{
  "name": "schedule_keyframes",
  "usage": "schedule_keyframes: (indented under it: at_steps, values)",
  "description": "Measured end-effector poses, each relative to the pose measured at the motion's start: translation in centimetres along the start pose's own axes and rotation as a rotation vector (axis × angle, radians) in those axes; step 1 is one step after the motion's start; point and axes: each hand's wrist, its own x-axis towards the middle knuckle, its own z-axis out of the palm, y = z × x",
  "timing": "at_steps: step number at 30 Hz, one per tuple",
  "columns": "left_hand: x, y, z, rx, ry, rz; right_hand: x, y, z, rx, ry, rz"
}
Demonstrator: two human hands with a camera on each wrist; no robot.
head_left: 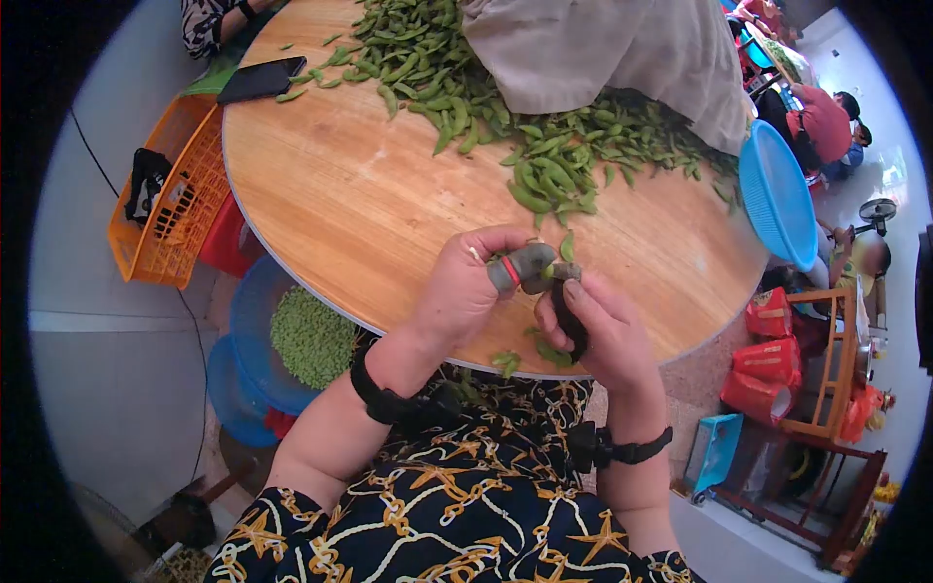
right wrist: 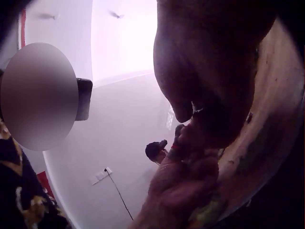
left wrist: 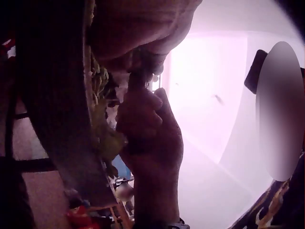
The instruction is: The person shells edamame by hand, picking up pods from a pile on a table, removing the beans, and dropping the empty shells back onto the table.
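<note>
Close above the near edge of the round wooden table (head_left: 330,194), both hands meet over a small green soybean pod (head_left: 550,271), mostly hidden by the fingers. My left hand (head_left: 465,287) pinches it from the left, with a grey cover and a red band on a fingertip. From the right, my right hand (head_left: 610,335) also pinches it; grey and black coverings wrap its fingers. A loose pod (head_left: 568,245) lies just past the fingertips, and green pod pieces (head_left: 505,363) lie at the table edge below. Both wrist views are dark; the left shows the right hand (left wrist: 150,129) opposite.
Many soybean pods (head_left: 554,180) are heaped at the far side, partly under a grey-brown cloth (head_left: 593,49). A black phone (head_left: 262,80) lies at left. Shelled beans (head_left: 313,340) fill a blue basin (head_left: 255,364) below. A blue basket (head_left: 777,194) leans at the right edge.
</note>
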Motion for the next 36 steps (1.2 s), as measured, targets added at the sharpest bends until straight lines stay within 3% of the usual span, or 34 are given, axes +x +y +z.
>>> schedule_keyframes:
  at_steps: [5, 8, 13, 17, 19, 23, 25, 29, 32, 34, 36]
  values:
    - [-0.1, 0.2, 0.3, 0.114, 0.015, 0.041, -0.1, 0.0, 0.1, 0.127, -0.046, 0.043]
    - [-0.1, 0.1, 0.3, 0.214, -0.042, 0.166, 0.1, 0.5, 0.0, -0.020, -0.004, 0.018]
    - [-0.6, 1.2, 0.2, 0.083, -0.254, 0.001, -0.4, 1.4, 0.3, 0.513, -0.153, 0.139]
    - [-0.6, 1.0, 0.8, -0.045, -0.207, -0.097, -0.6, 1.8, 0.4, 0.483, -0.082, 0.091]
    - [-0.3, 0.4, 0.5, 0.227, -0.195, 0.120, -0.5, 1.6, 0.4, 0.150, 0.087, -0.003]
    - [-0.3, 0.2, 0.9, 0.086, -0.144, 0.051, -0.2, 1.9, 0.8, -0.014, 0.209, -0.086]
    - [-0.2, 0.2, 0.7, 0.166, -0.084, 0.019, 0.3, 2.5, 1.3, -0.361, 0.421, -0.288]
    - [-0.2, 0.3, 0.7, 0.228, 0.031, 0.023, 0.8, 1.6, 1.2, -0.559, 0.497, -0.335]
    - [-0.2, 0.2, 0.5, 0.049, 0.058, 0.059, 1.5, 0.5, -1.0, -0.689, 0.474, -0.232]
    - [-0.2, 0.3, 0.5, 0.128, 0.040, 0.034, 2.2, 0.2, -1.7, -0.954, 0.637, -0.435]
    - [-0.3, 0.3, 0.7, 0.135, 0.050, 0.052, 2.3, -0.1, -1.6, -1.018, 0.638, -0.379]
